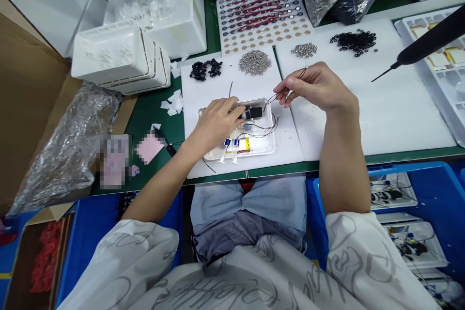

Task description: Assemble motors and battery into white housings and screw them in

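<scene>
A white plastic housing (268, 145) lies open on the white work sheet in front of me. Inside sit a black cylindrical part (254, 113), a yellow-edged battery (242, 145) and small blue components (237, 142) with thin wires. My left hand (220, 118) reaches over the housing's left side, its thumb and fingers closed round the left end of the cylinder. To the upper right, my right hand (314, 86) pinches thin black wires (271, 100), which run from the cylinder's right end up between the fingers.
Behind the housing lie black clips (206, 69), a pile of screws (255, 62), a smaller metal pile (304, 50) and black rings (354, 41). A dark screwdriver (417, 48) hangs at the right. White baskets (109, 58) stand left; a blue bin (441, 189) holds similar housings.
</scene>
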A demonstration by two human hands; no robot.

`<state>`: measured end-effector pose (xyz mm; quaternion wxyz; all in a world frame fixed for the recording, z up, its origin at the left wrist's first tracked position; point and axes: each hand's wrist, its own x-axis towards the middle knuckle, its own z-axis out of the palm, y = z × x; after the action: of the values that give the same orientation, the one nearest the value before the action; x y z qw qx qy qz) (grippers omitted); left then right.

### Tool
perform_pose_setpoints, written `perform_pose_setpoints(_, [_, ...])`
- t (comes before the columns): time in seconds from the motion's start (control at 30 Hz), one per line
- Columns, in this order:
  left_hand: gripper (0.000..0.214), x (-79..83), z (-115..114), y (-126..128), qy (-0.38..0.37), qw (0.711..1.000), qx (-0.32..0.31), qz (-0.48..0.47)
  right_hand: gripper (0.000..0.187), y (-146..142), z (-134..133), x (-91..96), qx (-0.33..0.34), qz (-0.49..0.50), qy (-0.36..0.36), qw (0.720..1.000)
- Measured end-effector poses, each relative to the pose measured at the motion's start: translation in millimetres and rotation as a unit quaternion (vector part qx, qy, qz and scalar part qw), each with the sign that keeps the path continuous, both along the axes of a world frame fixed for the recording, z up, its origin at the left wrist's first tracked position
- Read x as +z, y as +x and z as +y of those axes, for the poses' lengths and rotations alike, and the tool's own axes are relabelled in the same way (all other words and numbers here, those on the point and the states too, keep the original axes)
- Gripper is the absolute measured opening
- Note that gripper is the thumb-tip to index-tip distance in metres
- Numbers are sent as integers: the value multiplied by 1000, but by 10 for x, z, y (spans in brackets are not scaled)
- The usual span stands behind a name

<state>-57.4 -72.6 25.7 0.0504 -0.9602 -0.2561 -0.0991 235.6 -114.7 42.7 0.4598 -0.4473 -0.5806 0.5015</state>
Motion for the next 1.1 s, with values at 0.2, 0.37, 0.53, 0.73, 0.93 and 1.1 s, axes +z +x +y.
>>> perform_pose_setpoints(0.2, [19,-34,40,-23,-27,999,-8,-20,49,32,24,-47,9,8,4,1000])
perform_pose_setpoints(0.37, [20,-85,46,-44,-7,999,2,-38,49,30,15,-40,8,8,4,1000])
perform_pose_setpoints(0.53, [25,-49,-14,-9,55,998,22,19,50,30,11,-26,11,4,4,1000])
perform_pose_setpoints(0.73, [25,-11,-75,64,67,995,35,58,48,29,23,-35,15,1,14,1000])
perform_pose_setpoints(0.93, [30,-7,-90,77,60,996,49,49,50,7,13,-12,7,2,18,1000])
perform_pose_setpoints(1.1, [24,58,-125,127,23,996,69,56,51,11,-2,18,13,-12,21,1000])
